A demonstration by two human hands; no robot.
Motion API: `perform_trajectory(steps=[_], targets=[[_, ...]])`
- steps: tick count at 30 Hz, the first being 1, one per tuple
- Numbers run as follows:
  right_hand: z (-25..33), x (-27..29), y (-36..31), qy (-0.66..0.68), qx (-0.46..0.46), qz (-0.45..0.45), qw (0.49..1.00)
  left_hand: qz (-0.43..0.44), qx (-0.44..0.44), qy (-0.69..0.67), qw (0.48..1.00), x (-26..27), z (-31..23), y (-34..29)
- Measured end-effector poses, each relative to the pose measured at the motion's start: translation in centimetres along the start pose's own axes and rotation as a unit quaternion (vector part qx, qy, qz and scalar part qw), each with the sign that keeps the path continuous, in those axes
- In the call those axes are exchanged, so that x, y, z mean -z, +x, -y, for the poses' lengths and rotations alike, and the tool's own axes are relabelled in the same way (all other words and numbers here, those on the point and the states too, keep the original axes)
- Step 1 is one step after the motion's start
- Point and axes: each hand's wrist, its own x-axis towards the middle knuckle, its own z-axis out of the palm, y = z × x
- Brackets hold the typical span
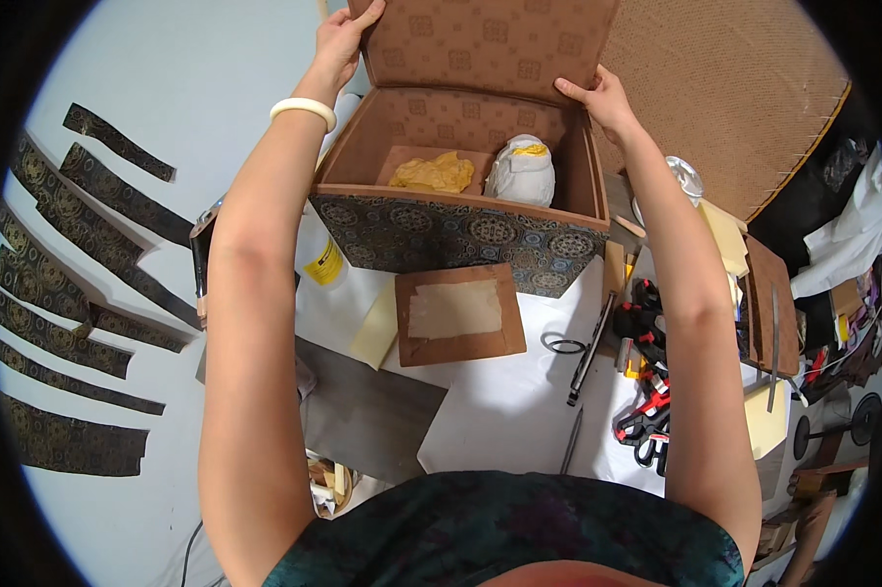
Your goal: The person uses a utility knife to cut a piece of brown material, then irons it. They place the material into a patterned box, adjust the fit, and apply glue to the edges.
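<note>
Beyond white paper [499, 421], left fingers [367, 14] and right fingers [572, 90] pinch opposite edges of a brown lid [492, 49].

Both arms reach out across the worktable: the left hand [341, 47], below which a cream bangle [304, 110] rings the forearm, pinches one side of the brown lid [490, 39], and the right hand [599, 100] grips its opposite lower corner. The lid stands raised at the back of a medallion-patterned box [441, 227]; whether it is hinged there, I can't quite make out. Inside sit crumpled yellow wrapping [434, 174] and a white-wrapped bundle [521, 176]. In front lies a brown panel [460, 349] with a pale rectangular patch, and dark patterned strips [74, 445] hang on the wall to the left.
</note>
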Motion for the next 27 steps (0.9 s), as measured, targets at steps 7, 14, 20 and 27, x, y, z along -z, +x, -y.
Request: perform_trajectory(steps=[7,14,20,27], targets=[[-0.1,0.5,0.4,-0.108,0.007,-0.014,0.994,0.013,-0.011,-0.012,1.000,-0.8,0.9,-0.3],[-0.9,0.3,1.1,-0.089,0.020,-0.006,0.996,0.015,0.006,-0.004,1.000,2.5,4.4,2.4],[-2.6,-0.1,0.6,-0.140,0.044,-0.042,0.988,0.016,-0.039,-0.020,0.999,-0.3,3.7,0.4],[-1.8,0.5,0.5,-0.187,-0.018,-0.050,0.981,-0.022,-0.104,0.085,0.991,-2.8,-0.5,1.7]])
